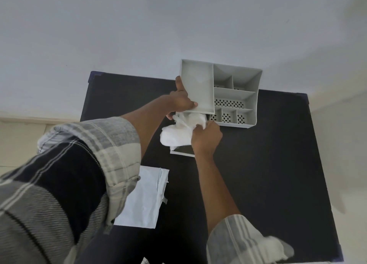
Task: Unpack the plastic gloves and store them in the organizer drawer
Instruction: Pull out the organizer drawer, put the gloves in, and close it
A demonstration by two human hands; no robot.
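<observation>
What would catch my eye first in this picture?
Two bare hands meet mid-table at a grey organizer: the left hand steadies it while the right hand stuffs crumpled white plastic gloves into its open drawer. Nearer, an emptied white wrapper lies flat on the black table.

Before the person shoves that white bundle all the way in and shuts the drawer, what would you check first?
1. Drawer pulled out: ok, its front edge shows below the bundle.
2. Plastic gloves all inside the drawer: not ok, the bundle bulges above it.
3. Left hand steadying the organizer: ok, it holds the left side.
4. Right hand grip on the gloves: ok, pressing them in.
5. Empty wrapper clear of the drawer: ok, flat on the table.
6. Room for the whole bundle: cannot tell.
</observation>
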